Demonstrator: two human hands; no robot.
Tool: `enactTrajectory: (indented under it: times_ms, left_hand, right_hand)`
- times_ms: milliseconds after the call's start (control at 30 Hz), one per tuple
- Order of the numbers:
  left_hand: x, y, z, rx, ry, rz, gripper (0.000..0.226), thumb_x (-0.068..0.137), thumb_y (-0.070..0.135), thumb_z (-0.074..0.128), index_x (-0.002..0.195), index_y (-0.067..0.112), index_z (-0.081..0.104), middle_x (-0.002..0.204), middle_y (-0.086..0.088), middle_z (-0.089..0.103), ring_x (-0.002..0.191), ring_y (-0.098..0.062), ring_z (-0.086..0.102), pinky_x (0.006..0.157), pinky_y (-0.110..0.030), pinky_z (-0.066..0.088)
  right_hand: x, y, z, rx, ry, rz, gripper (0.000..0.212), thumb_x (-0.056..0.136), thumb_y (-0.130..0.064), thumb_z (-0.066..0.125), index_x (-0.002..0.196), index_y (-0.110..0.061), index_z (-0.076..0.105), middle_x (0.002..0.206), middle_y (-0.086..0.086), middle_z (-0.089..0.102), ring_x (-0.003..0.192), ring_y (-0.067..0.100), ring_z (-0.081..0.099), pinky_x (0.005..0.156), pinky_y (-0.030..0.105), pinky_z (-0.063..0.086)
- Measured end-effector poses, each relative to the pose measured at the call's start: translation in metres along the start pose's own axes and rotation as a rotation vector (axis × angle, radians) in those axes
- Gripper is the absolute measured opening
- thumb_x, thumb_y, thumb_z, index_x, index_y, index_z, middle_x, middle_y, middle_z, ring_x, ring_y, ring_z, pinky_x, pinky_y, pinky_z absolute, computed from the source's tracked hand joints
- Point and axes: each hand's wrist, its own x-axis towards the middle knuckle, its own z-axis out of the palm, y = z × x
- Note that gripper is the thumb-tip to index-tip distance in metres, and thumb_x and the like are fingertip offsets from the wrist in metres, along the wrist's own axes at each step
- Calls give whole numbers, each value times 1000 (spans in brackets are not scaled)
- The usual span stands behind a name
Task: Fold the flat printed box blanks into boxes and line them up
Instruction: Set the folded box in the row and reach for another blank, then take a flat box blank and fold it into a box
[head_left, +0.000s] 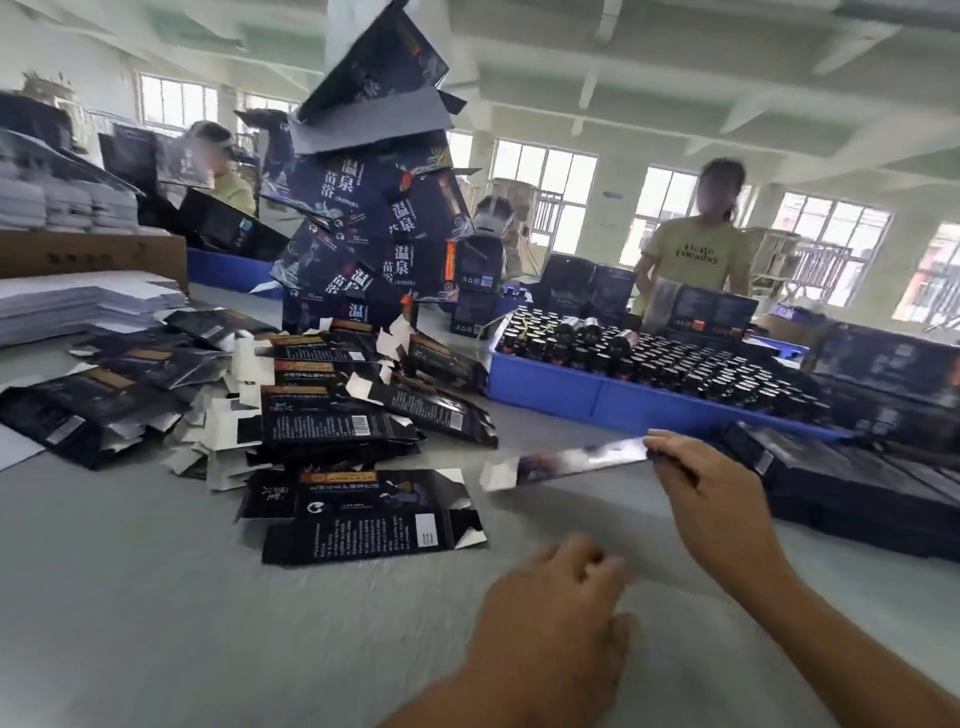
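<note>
One flat box blank (566, 460) was up off the worktop (156, 597), seen almost edge-on, so it looked like a thin strip. The right hand (711, 493) pinched its near end between thumb and fingers. The left hand (556, 618) hung just below and beside it, fingers loosely bent, holding nothing (it was blurry, so I could not tell more than that).

To do this step well, I think the left hand should take the far end, and then both hands should push the two long edges toward each other so the blank pops open into a tube. The flaps should be tucked only after the sides stand square.

There was bare room on the worktop right in front of the hands, good for working. To the left lay a loose pile of flat blanks (322, 415), with a tall, leaning stack of boxes (374, 218) behind it; a bump there could tip it. To the right lay a row of dark boxes (857, 493), close to the right hand, and a blue tray of bottles (649, 395) sat behind. The swing of the blank should stay between those.
</note>
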Motion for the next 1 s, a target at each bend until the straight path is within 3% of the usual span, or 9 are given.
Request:
enactTrajectory:
  times_ms: [100, 167, 233, 300, 467, 567, 667, 833, 1000]
  left_hand:
    - [3, 8, -10, -14, 115, -9, 66, 80, 51, 63, 139, 28, 47, 144, -4, 53, 120, -22, 60, 94, -29, 50]
    - [5, 9, -13, 25, 39, -9, 99, 79, 66, 62, 157, 39, 7, 166, -2, 14, 146, -24, 30, 115, -34, 22]
    - [5, 2, -11, 33, -64, -13, 119, 75, 82, 57, 140, 52, -37, 162, 11, -29, 152, -14, -11, 120, -32, -3]
    - [3, -5, -10, 61, -113, -11, 122, 67, 92, 50, 129, 53, -48, 159, 13, -36, 147, -7, -27, 123, -34, -11]
    - [3, -10, -10, 6, -188, -35, 123, 54, 101, 43, 131, 57, -43, 155, 30, -6, 143, 5, -6, 118, -25, -6]
    - [4, -10, -6, 35, -128, -18, 124, 55, 98, 44, 144, 52, -30, 153, 18, 14, 137, -5, 12, 113, -19, 2]
    - [6, -9, -3, 86, -66, 11, 123, 58, 97, 42, 154, 39, -11, 149, 10, 33, 131, -10, 25, 116, -29, 16]
    - [6, -4, -5, 117, 22, 52, 108, 64, 88, 50, 150, 31, 20, 141, 6, 49, 126, -15, 40, 111, -35, 29]
    - [2, 7, -15, 57, 5, 118, 99, 64, 85, 56, 143, 31, 31, 145, 7, 43, 130, -10, 37, 111, -35, 30]
  right_hand:
    - [-41, -12, -34, -92, -33, -189, 28, 82, 7, 76, 106, -7, 78, 120, -1, 72, 108, 8, 65, 102, 6, 37]
    - [-67, -20, -49, -53, -79, -247, 34, 77, 8, 80, 106, -11, 79, 123, -7, 71, 111, 1, 62, 103, 4, 36]
    - [-88, -29, -58, 14, -82, -295, 33, 77, 7, 80, 103, -13, 80, 123, -10, 70, 113, -2, 62, 102, 7, 40]
    - [-101, -35, -62, 91, -70, -321, 38, 72, 16, 80, 99, -11, 81, 122, -9, 71, 114, -3, 64, 100, 10, 45]
    - [-109, -40, -70, 168, -61, -334, 47, 65, 23, 81, 96, -12, 80, 122, -11, 70, 115, -1, 64, 97, 13, 48]
    - [-110, -37, -74, 146, -15, -288, 61, 68, 29, 69, 113, -12, 74, 133, -9, 64, 125, 2, 58, 103, 12, 44]
    - [-108, -33, -80, 215, 70, -119, 65, 78, 27, 56, 124, -18, 67, 134, -10, 63, 121, -1, 59, 96, 10, 45]
    - [-107, -27, -91, 503, 34, 257, 23, 92, -12, 68, 105, -32, 71, 98, -19, 74, 96, -1, 69, 80, 11, 52]
    - [-106, -34, -96, 643, -94, 284, 18, 89, -23, 72, 92, -41, 73, 94, -13, 76, 86, 7, 73, 80, 18, 57]
